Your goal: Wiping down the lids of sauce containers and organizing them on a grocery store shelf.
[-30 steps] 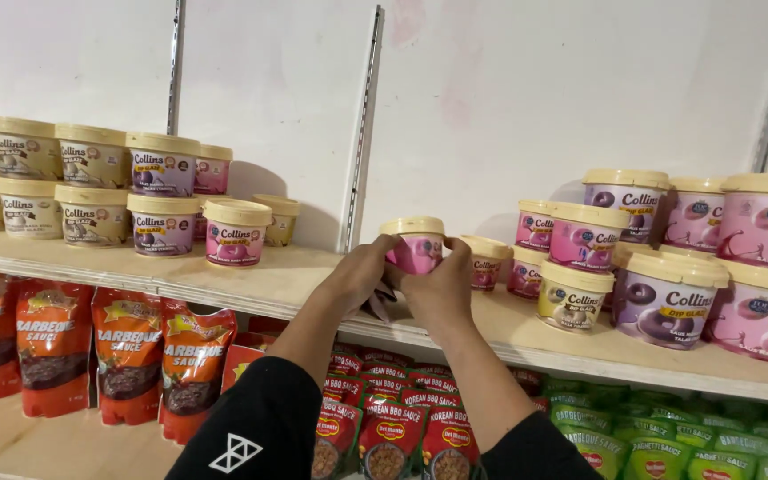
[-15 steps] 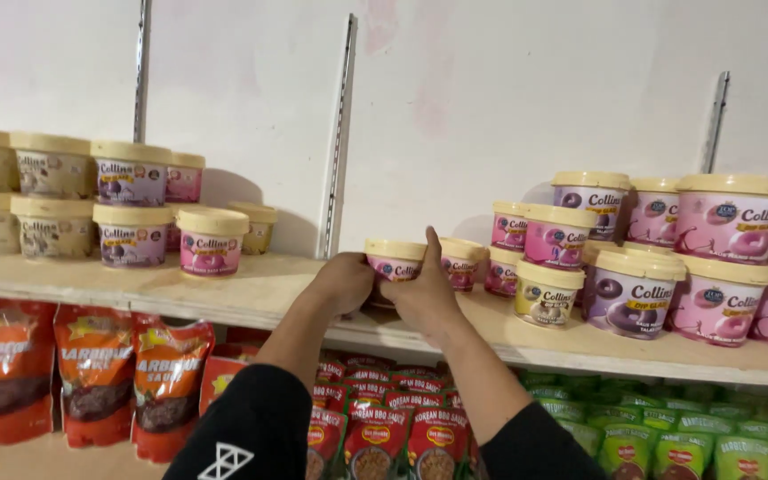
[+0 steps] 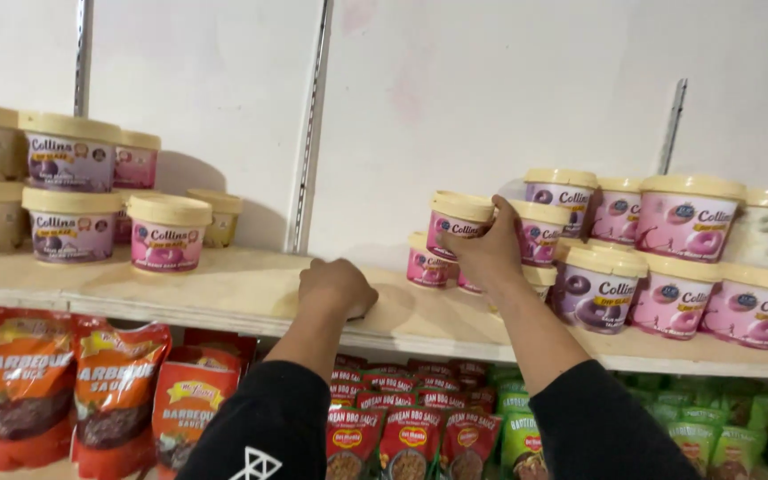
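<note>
**A:** Start me at the left end of the shelf. What have you got?

**B:** On my feed, a wooden shelf (image 3: 224, 298) runs the full width. At its far left edge sits a cluster of tubs (image 3: 73, 200) with cream lids, two tiers high, purple and pink wrappers. One pink tub (image 3: 169, 233) stands at the front of that group, just beside a purple one.

**A:** And under them?

**B:** Red sauce pouches (image 3: 73, 396) hang below the shelf's left end.

**A:** Hands?

**B:** Moving right: the left hand (image 3: 335, 289) is on the bare stretch of shelf in the middle, close to the front edge. Fingers curled under, resting on the wood. It looks balled up with nothing showing in it, though I can't see the palm side.

**A:** The right one?

**B:** The right hand (image 3: 489, 253) is wrapped around a small pink tub (image 3: 458, 224), cream lid on, upright. It sits raised, directly above another pink tub (image 3: 427, 260) on the shelf; I can't tell whether the two touch. Fingers cover the held tub's right flank.

**A:** What's past that?

**B:** The right-hand stack of tubs (image 3: 668, 258) crowds the shelf toward its right edge, two tiers, pink and purple, one pale tub at the far right. Both sleeves are black. Below, more red pouches, then green packets (image 3: 740, 436) under the right end.
</note>
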